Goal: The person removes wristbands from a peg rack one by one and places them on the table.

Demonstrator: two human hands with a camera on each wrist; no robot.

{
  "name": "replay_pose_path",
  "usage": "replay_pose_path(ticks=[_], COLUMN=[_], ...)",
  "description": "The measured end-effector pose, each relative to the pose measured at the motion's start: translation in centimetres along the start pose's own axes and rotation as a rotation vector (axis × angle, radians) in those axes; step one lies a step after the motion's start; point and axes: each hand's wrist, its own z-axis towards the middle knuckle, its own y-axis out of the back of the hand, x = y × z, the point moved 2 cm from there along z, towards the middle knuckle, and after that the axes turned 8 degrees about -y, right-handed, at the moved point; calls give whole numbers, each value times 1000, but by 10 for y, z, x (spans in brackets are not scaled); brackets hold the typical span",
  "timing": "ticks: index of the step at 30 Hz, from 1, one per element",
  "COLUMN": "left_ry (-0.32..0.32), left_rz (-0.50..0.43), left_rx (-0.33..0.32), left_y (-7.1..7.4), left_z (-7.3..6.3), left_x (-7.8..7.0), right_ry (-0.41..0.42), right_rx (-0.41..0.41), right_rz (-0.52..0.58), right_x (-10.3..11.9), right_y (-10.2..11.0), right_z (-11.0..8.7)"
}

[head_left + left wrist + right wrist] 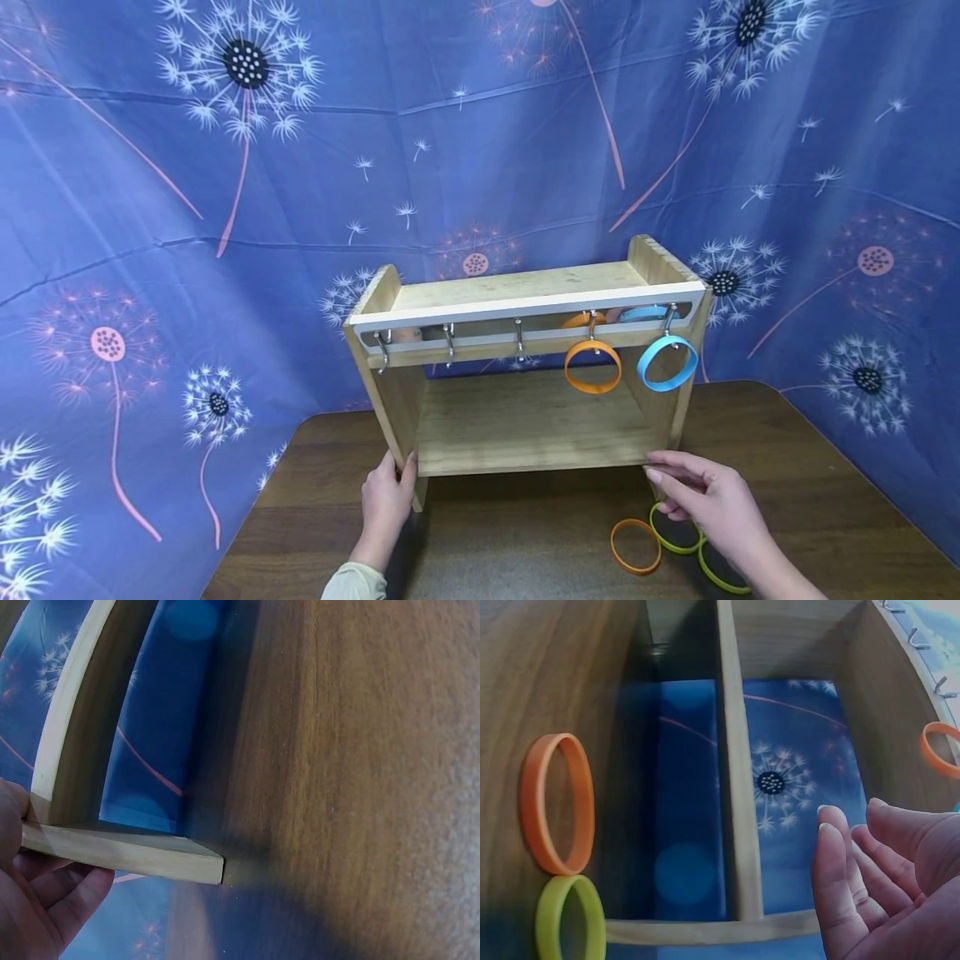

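My left hand (pixel 386 500) grips the lower left side panel of a two-tier wooden shelf (pixel 532 425), thumb in front and fingers round the outer side. In the left wrist view those fingers (pixel 79 900) curl under the panel. Near the shelf's lower right corner is my right hand (pixel 708 500), its fingers loosely bent. The right wrist view shows a gap between thumb and fingers (pixel 836 877) with nothing in it. A row of metal hooks (pixel 519 340) runs along the upper front; an orange wristband (pixel 592 387) and a blue wristband (pixel 667 383) hang at its right end.
On the brown table (pixel 300 517), by my right hand, lie another orange wristband (pixel 615 550) and two yellow-green wristbands, one (pixel 675 548) partly behind that hand, the other (pixel 720 583) nearer me. A blue dandelion-print cloth (pixel 480 150) hangs behind.
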Motion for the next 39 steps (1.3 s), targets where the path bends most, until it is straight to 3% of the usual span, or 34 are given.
replay_pose_path(ticks=[5, 13, 23, 39], left_ry=[-4, -9, -24, -19], left_rz=[3, 1, 17, -3], left_rx=[-1, -11, -13, -4], left_y=[0, 0, 0, 1], left_z=[0, 0, 0, -1], left_x=[0, 0, 1, 1], right_ry=[88, 93, 204, 230], right_rx=[-3, 11, -5, -12], right_rz=[4, 56, 37, 148], right_x=[10, 25, 47, 74], right_y=[-1, -5, -11, -25], right_z=[0, 4, 13, 25])
